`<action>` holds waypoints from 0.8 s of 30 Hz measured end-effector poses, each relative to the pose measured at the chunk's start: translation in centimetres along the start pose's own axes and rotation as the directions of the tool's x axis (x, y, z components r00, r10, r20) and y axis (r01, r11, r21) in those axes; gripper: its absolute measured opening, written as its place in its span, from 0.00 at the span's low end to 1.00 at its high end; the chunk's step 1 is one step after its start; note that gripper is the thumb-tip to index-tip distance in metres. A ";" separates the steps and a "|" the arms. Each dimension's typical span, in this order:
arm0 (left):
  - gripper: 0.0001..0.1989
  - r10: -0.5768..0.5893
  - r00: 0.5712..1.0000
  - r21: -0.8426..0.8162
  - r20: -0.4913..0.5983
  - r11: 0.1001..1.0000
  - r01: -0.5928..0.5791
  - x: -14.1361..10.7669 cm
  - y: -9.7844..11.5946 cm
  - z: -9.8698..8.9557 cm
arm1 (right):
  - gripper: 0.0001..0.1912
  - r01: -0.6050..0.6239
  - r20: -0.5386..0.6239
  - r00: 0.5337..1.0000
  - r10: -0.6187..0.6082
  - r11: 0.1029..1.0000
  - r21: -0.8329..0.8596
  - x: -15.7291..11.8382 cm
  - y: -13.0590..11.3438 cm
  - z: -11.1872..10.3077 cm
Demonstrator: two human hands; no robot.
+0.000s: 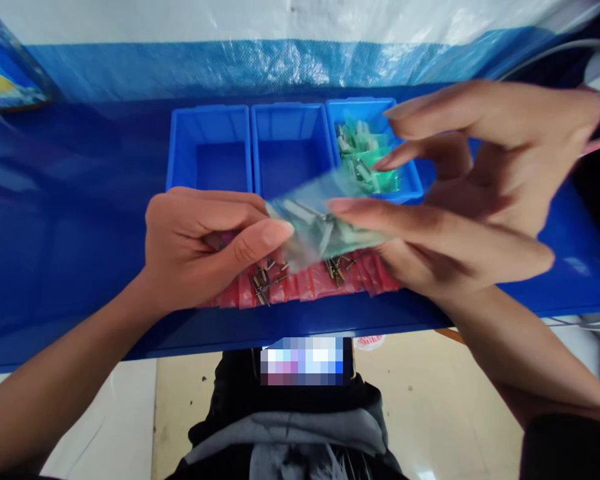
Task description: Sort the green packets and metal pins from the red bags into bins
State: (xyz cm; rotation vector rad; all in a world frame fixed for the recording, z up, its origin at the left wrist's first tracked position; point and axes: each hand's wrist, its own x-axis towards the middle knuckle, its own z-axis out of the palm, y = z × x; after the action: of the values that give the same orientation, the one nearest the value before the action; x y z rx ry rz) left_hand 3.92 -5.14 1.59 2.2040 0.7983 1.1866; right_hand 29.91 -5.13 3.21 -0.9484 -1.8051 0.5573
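A small clear greenish zip bag [313, 230] with metal pieces inside is stretched between my hands above the table, somewhat blurred. My left hand [205, 247] is closed, its thumb and curled fingers pinching the bag's left end. On the other end, my right hand [480, 200] grips the bag low down, while its upper fingers spread apart over the right bin. Below the bag lie red plastic bags [300, 287] in a row, partly covered by my hands. Loose screws or rivets [264, 283] rest on them, with another small group [337, 270] to the right.
Three blue bins stand side by side behind my hands: the left bin [171, 150], the middle bin [293, 110] and the right bin [415, 187], which holds several green bags [363, 150] of metal parts. The blue table [80, 267] ends at my lap, where a phone [303, 360] lies.
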 end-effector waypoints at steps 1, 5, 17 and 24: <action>0.15 0.007 1.000 0.015 0.008 1.000 -0.007 0.0 0.1 0.0 | 0.11 0.165 -0.019 0.986 -0.167 0.983 -0.085 -0.2 0.2 -0.1; 0.16 0.023 0.999 0.068 -0.025 0.997 -0.021 0.2 0.1 0.2 | 0.09 0.076 -0.194 0.974 -0.113 0.979 -0.190 0.0 2.5 -0.6; 0.18 0.058 0.994 0.089 -0.097 0.995 -0.050 0.4 0.0 0.6 | 0.17 -0.014 0.145 0.985 0.088 0.896 -0.445 3.5 9.5 -4.1; 0.18 0.088 0.989 0.176 -0.119 0.982 -0.066 0.2 -0.1 0.5 | 0.09 0.073 0.258 0.966 0.026 0.929 -0.364 3.2 9.1 -4.5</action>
State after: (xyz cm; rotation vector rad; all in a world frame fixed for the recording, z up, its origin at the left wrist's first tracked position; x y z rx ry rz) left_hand 4.44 -5.01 1.43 2.3358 0.9047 1.3511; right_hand 36.60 2.59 0.24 -1.1463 -2.2068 0.3382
